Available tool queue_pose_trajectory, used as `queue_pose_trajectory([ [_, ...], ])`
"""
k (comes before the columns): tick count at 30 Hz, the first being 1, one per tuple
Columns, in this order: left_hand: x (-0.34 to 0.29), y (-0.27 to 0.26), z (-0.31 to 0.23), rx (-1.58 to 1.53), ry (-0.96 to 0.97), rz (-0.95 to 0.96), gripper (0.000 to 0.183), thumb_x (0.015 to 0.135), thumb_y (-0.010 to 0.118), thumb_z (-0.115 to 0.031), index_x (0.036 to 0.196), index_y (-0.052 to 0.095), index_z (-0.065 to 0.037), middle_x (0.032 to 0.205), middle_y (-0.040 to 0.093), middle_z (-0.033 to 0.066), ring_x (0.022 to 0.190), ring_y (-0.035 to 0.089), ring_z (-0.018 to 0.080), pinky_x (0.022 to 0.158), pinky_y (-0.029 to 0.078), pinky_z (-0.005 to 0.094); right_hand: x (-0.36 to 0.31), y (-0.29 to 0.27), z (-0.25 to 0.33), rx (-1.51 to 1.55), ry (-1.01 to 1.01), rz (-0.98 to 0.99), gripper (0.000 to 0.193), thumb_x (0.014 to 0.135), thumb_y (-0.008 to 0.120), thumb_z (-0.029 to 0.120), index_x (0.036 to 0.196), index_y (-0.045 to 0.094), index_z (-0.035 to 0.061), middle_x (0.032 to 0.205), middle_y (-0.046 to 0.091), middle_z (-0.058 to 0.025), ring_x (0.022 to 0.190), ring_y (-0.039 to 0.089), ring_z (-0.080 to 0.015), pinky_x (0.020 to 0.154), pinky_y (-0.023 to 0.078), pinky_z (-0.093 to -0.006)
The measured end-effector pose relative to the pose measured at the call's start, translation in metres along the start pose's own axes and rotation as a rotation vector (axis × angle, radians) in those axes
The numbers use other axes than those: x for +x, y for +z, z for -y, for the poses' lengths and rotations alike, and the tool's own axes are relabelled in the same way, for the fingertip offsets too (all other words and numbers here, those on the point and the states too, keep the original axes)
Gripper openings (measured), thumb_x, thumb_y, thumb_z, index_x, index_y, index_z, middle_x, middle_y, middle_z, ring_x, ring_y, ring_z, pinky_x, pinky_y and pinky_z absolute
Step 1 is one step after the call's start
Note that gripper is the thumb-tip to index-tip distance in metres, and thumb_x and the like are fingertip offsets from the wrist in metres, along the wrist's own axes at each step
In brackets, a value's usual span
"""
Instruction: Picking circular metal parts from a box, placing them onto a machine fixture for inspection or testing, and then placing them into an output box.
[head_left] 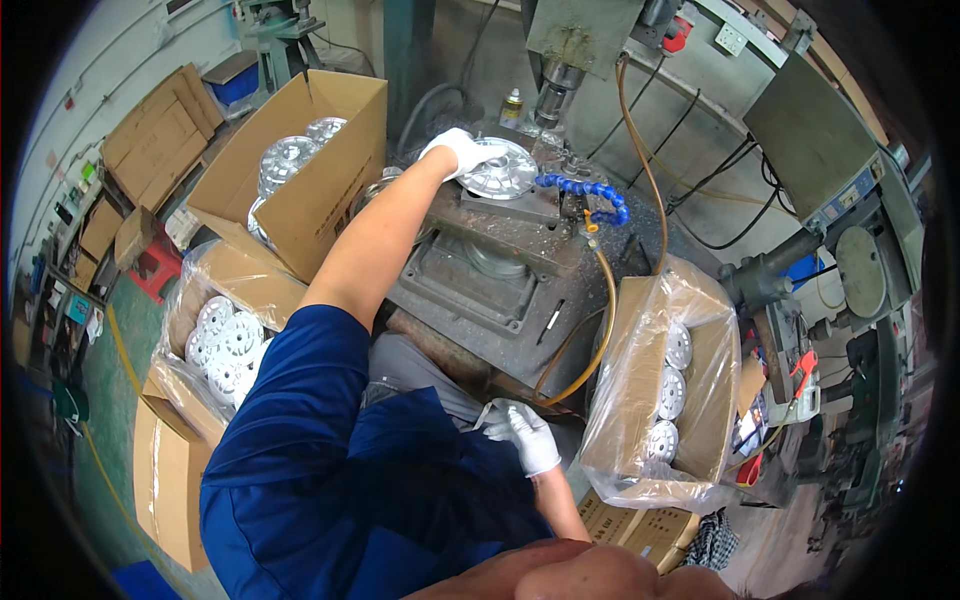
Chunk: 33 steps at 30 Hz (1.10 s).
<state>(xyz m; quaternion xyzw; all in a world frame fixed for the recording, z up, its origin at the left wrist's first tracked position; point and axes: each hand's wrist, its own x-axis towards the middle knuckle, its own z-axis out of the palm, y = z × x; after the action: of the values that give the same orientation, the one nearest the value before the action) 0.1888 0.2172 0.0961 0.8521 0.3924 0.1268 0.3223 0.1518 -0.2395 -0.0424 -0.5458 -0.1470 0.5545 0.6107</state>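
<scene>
My left hand, in a white glove, reaches far forward and is closed on the left rim of a round silver metal disc with ribs and a central hub. The disc lies over a grey metal block on the machine table, close to the drill press chuck. My right hand, also gloved in white, is low by my lap with its fingers curled. A thin pale thing shows at its fingertips, too small to name.
Blue jointed coolant hose curves beside the disc. Boxes of similar discs stand around: a tall carton and a plastic-lined box at left, another lined box at right. A spray can stands behind. Metal chips litter the table.
</scene>
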Motion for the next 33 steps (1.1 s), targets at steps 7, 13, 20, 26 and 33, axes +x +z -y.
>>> queue_pose_trajectory([
  [7, -0.007, -0.002, -0.004, 0.041, -0.037, -0.034, 0.077, 0.071, 0.066, -0.063, 0.106, 0.066, 0.006, 0.103, 0.067, 0.0209, 0.094, 0.064, 0.0297, 0.083, 0.047, 0.0354, 0.005, 0.003, 0.005, -0.010, -0.058, 0.037, 0.029, 0.098, 0.050, 0.017, 0.122, 0.056, 0.0007, 0.099, 0.067, -0.0105, 0.081, 0.065, -0.0159, 0.075, 0.052, -0.0277],
  [13, -0.009, -0.005, -0.007, 0.054, -0.017, -0.036, 0.077, 0.071, 0.065, -0.063, 0.107, 0.066, 0.006, 0.107, 0.066, 0.0219, 0.100, 0.063, 0.0312, 0.086, 0.047, 0.0358, 0.005, 0.005, -0.002, -0.056, 0.017, -0.005, 0.031, 0.099, 0.049, 0.019, 0.123, 0.055, 0.0003, 0.101, 0.067, -0.0108, 0.082, 0.065, -0.0156, 0.075, 0.052, -0.0272],
  [20, -0.015, -0.005, -0.009, 0.072, -0.041, -0.029, 0.078, 0.072, 0.064, -0.064, 0.109, 0.065, 0.005, 0.112, 0.064, 0.0226, 0.105, 0.062, 0.0323, 0.090, 0.046, 0.0362, 0.019, 0.009, 0.005, -0.065, -0.002, 0.043, 0.030, 0.099, 0.049, 0.016, 0.123, 0.055, -0.0007, 0.098, 0.067, -0.0104, 0.082, 0.064, -0.0147, 0.074, 0.051, -0.0260],
  [26, -0.015, -0.009, -0.012, 0.081, -0.040, 0.003, 0.082, 0.072, 0.059, -0.069, 0.112, 0.064, 0.003, 0.118, 0.061, 0.0223, 0.111, 0.059, 0.0337, 0.094, 0.044, 0.0371, 0.023, 0.004, 0.012, -0.096, 0.016, 0.021, 0.030, 0.098, 0.049, 0.015, 0.123, 0.055, -0.0009, 0.098, 0.067, -0.0095, 0.081, 0.064, -0.0136, 0.074, 0.050, -0.0249],
  [33, -0.012, -0.006, -0.010, 0.064, -0.063, -0.028, 0.079, 0.071, 0.064, -0.063, 0.112, 0.064, 0.004, 0.115, 0.063, 0.0218, 0.106, 0.061, 0.0322, 0.091, 0.046, 0.0356, 0.017, 0.003, 0.003, -0.108, 0.005, 0.025, 0.030, 0.098, 0.049, 0.015, 0.123, 0.055, -0.0001, 0.098, 0.067, -0.0090, 0.080, 0.064, -0.0134, 0.073, 0.050, -0.0245],
])
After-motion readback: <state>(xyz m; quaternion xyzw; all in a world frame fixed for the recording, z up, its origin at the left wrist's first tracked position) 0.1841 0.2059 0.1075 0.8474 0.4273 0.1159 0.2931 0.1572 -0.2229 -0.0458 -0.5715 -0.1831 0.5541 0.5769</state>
